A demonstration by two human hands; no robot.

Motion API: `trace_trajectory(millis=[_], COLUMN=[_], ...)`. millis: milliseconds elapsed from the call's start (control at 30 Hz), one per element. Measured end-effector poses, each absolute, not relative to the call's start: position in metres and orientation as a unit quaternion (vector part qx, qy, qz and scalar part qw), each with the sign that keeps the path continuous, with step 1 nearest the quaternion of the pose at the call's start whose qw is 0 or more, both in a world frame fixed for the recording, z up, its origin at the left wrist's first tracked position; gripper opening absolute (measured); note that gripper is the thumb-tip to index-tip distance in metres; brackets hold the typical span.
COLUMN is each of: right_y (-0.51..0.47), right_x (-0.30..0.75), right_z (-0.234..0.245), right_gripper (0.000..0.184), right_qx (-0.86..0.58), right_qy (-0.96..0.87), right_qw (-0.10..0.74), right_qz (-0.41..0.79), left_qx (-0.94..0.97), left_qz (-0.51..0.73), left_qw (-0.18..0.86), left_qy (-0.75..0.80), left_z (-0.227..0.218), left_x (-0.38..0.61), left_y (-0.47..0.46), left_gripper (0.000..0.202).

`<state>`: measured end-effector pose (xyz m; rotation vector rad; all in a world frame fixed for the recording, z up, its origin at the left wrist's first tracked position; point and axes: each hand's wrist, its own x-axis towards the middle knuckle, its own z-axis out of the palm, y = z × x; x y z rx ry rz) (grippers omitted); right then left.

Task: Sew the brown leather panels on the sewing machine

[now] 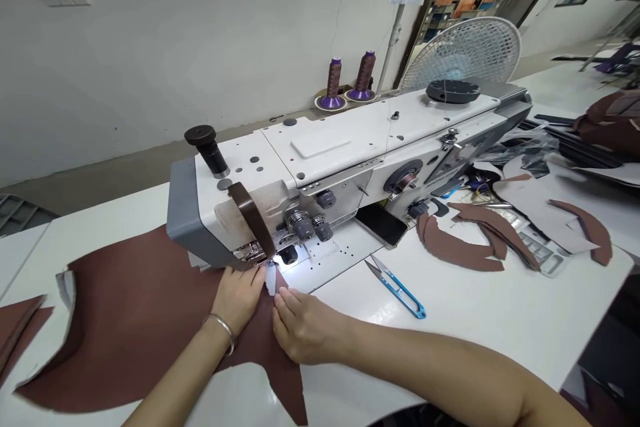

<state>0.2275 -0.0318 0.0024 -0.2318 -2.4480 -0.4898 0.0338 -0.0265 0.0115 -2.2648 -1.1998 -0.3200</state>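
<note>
A large brown leather piece (145, 307), pale on its underside, lies under the head of a white sewing machine (250, 180). My left hand (237, 299), with a metal bangle at the wrist, rests flat on the leather just left of the lit needle area. Its fingertips are partly hidden beneath the machine head. My right hand (307, 327) has its fingers closed on the leather's folded edge, in front of the presser foot. A small pale flap of the material shows between the hands. The needle itself is hard to make out.
Blue thread snips (400, 290) lie right of my right hand, and a dark phone (383, 223) sits by the machine bed. Curved brown cut pieces (457, 243) are on the right. Two thread spools (334, 83) and a fan (465, 53) stand behind.
</note>
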Motion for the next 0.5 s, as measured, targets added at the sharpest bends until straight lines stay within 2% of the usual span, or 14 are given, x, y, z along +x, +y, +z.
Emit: trace_trajectory(millis=[200,500], right_y=[-0.031,-0.041], right_x=[0.221,0.22], right_z=[0.004,-0.002], right_gripper=[0.019,0.027], right_qx=[-0.09,-0.083], right_qy=[-0.93,-0.932], right_qw=[0.309,0.306], right_qz=[-0.178,-0.175], left_qx=[-0.864,-0.858], left_qz=[-0.103,0.078], left_qw=[0.258,0.123], left_qy=[-0.419,-0.492], left_z=[0.009,0.009], left_x=[0.033,0.032], left_y=[-0.022,-0.019], left_gripper=[0.039,0.031])
